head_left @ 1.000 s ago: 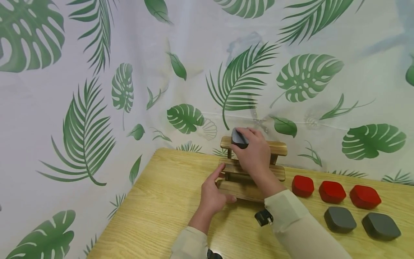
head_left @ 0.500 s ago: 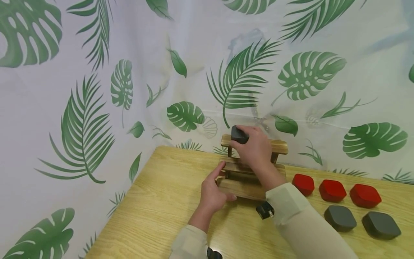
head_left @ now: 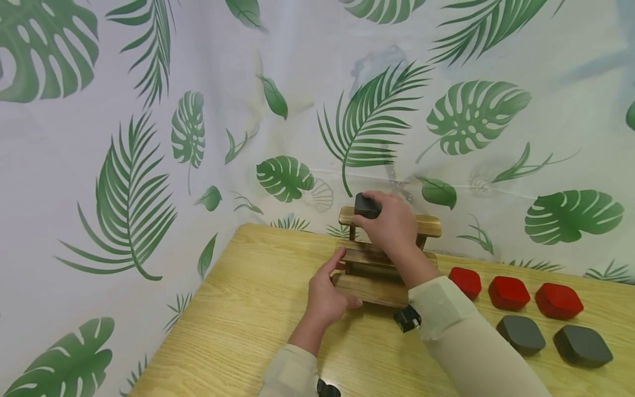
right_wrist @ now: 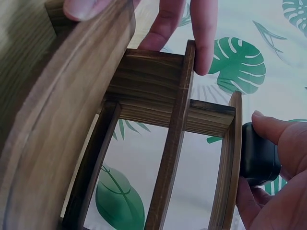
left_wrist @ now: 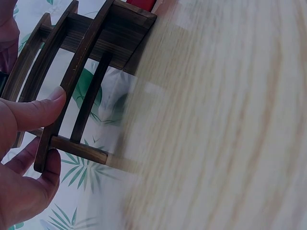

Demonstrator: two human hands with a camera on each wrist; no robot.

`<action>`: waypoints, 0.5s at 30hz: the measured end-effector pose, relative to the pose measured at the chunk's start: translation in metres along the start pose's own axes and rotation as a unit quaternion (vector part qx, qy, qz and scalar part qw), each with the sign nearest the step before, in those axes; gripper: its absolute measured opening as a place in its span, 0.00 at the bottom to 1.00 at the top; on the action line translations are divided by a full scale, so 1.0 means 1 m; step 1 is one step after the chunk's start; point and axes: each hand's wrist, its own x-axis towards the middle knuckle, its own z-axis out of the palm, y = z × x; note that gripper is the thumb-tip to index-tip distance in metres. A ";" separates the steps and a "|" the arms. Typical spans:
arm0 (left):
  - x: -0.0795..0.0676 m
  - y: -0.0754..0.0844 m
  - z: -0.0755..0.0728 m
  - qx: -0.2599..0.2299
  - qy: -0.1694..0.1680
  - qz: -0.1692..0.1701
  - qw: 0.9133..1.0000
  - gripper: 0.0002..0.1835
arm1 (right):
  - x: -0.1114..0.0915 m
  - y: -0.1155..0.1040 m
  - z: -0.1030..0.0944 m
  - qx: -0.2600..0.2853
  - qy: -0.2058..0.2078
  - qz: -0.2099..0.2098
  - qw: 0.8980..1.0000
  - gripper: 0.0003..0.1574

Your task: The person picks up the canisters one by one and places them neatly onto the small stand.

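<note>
A dark block (head_left: 365,205) is being held against the left end of the top shelf (head_left: 429,225) of a wooden rack (head_left: 377,290).
The block is being pinched by the right hand (head_left: 393,223), while the rack's left end is being gripped by the left hand (head_left: 324,296); three red blocks (head_left: 509,293) and two grey blocks (head_left: 521,334) are being seen on the table (head_left: 223,331). A fall is perhaps being risked: the block could be tipped off the narrow shelf by an off-centre release, or the rack jogged by a loosened left grip.
</note>
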 end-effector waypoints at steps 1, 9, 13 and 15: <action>0.000 0.000 0.000 0.000 0.001 0.001 1.000 0.62 | 0.000 0.000 0.000 0.001 0.001 -0.001 1.000 0.38; 0.001 -0.003 0.000 -0.010 -0.005 -0.004 1.000 0.62 | -0.001 0.005 0.003 0.013 0.022 -0.008 1.000 0.42; 0.001 -0.003 0.000 -0.008 -0.003 0.000 1.000 0.62 | -0.001 0.006 0.004 0.021 0.032 -0.013 0.999 0.45; 0.001 -0.003 0.001 -0.007 -0.002 0.001 1.000 0.62 | -0.001 0.007 0.006 0.021 0.036 -0.016 0.999 0.46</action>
